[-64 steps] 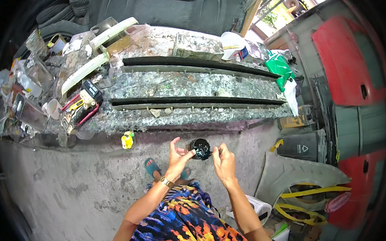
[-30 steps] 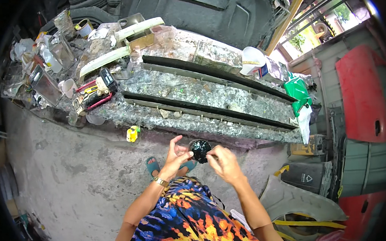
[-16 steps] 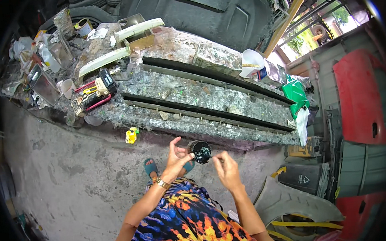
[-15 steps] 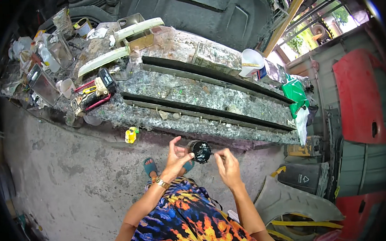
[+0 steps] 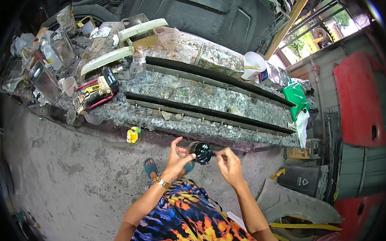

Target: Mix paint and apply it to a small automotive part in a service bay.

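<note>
My left hand (image 5: 177,161) is wrapped round the side of a small cup (image 5: 200,153) of glossy black liquid, perhaps paint. The cup is tilted so that its dark, shiny mouth shows, with pale glints on the surface. Close by on the right, my right hand (image 5: 229,166) is closed in a pinch, fingertips near the cup's rim. Something thin and dark seems to run from the fingertips towards the cup, too blurred to name. Both hands are over the floor in front of the workbench (image 5: 178,94), on which lie two long black strips (image 5: 210,113).
A cordless work light or tool (image 5: 95,91), clear containers (image 5: 45,83) and pale curved trim pieces (image 5: 107,60) crowd the bench's left. A white bucket (image 5: 253,66) and green bag (image 5: 295,97) stand right. A grey fender (image 5: 291,203) and red panels (image 5: 360,101) are at the right.
The view has shifted slightly, so the bench sits a little lower and further right. My left hand still holds the cup; my right hand moves slightly beside it.
</note>
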The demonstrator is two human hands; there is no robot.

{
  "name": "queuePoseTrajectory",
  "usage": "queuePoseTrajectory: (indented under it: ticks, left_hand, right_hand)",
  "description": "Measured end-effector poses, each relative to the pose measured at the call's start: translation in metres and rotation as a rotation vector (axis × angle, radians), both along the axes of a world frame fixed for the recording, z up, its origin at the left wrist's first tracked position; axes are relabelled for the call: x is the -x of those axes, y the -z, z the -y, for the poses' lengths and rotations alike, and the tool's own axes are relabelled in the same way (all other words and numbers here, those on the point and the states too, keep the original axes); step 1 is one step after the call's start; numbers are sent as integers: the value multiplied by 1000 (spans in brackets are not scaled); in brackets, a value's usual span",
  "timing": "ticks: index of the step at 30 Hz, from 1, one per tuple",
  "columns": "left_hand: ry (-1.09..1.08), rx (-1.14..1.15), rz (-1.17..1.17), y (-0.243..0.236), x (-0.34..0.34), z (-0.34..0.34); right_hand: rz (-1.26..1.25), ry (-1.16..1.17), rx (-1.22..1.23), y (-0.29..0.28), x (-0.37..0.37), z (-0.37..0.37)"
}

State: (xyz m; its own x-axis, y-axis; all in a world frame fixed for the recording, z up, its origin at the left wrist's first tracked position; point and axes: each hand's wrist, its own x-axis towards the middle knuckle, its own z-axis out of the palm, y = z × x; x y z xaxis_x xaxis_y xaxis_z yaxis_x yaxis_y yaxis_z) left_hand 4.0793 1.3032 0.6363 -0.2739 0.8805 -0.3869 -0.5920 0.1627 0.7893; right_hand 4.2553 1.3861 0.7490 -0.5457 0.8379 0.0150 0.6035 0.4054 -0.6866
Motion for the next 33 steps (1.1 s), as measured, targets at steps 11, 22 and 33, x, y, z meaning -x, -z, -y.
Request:
queuePoseTrajectory:
  ticks: [11, 22, 33]
  left_hand:
    - [5, -8, 18, 3, -2, -3]
    - [20, 52, 60, -4, -3, 5]
    - [51, 66, 57, -5, -2, 11]
  right_hand:
    - [-123, -51, -99, 9, 19, 9]
    - [-101, -5, -90, -2, 14, 11]
    - [-21, -116, -19, -5, 15, 13]
